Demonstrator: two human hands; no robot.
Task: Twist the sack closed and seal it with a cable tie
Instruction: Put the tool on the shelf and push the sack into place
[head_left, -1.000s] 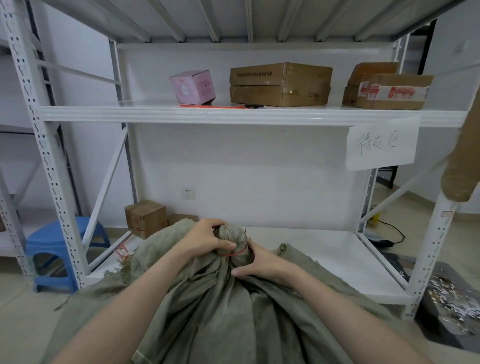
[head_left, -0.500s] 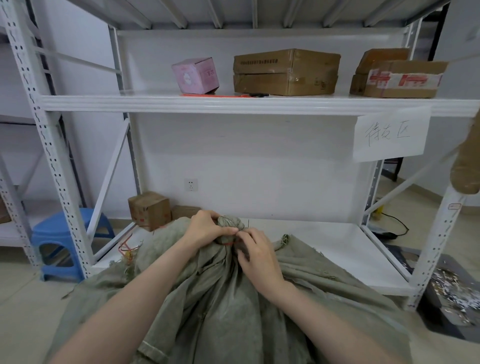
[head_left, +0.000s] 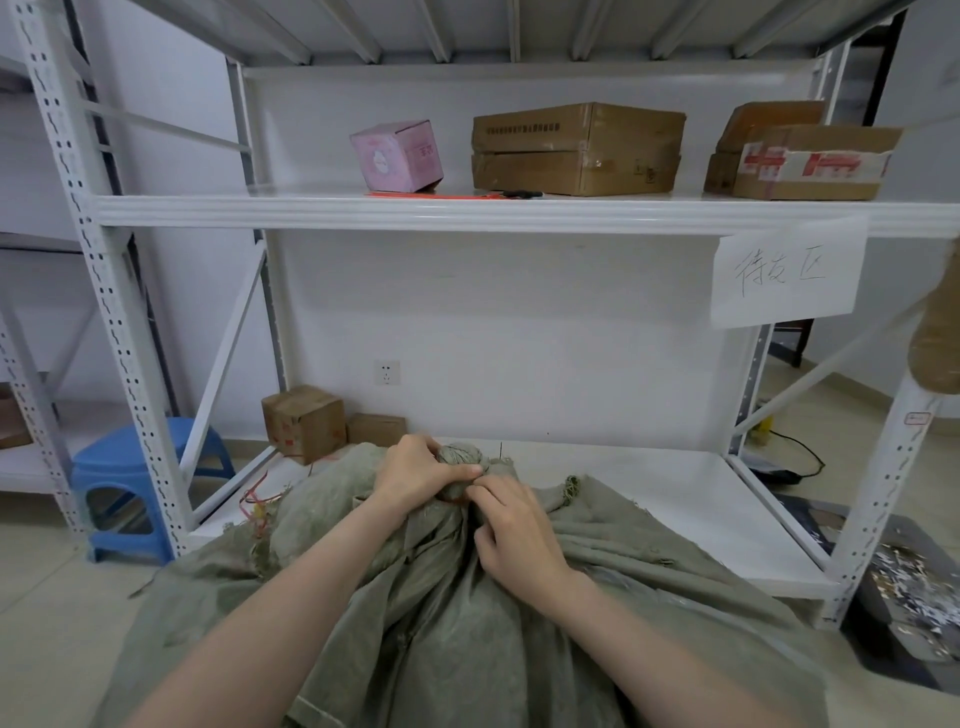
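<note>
- Sack (head_left: 415, 597) sits before the lower shelf (head_left: 649, 493), neck twisted and ringed by a red cable tie (head_left: 453, 500); sealing looks underway.
- Left hand (head_left: 415, 470) grips the neck; right hand (head_left: 511, 525) fingers pinch the tie.
- Next, probably: cinch it tight.

A white metal rack (head_left: 111, 291) stands against the wall. On its upper shelf (head_left: 311, 213) a pink box (head_left: 397, 155) sits left of middle, two flat brown cartons (head_left: 576, 148) are stacked at the centre, and taped cartons (head_left: 810, 161) sit at the right end. A handwritten paper sign (head_left: 787, 270) hangs from that shelf's front edge. A small cardboard box (head_left: 304, 422) sits by the lower shelf's back left corner. A blue plastic stool (head_left: 135, 467) stands left of the rack.
</note>
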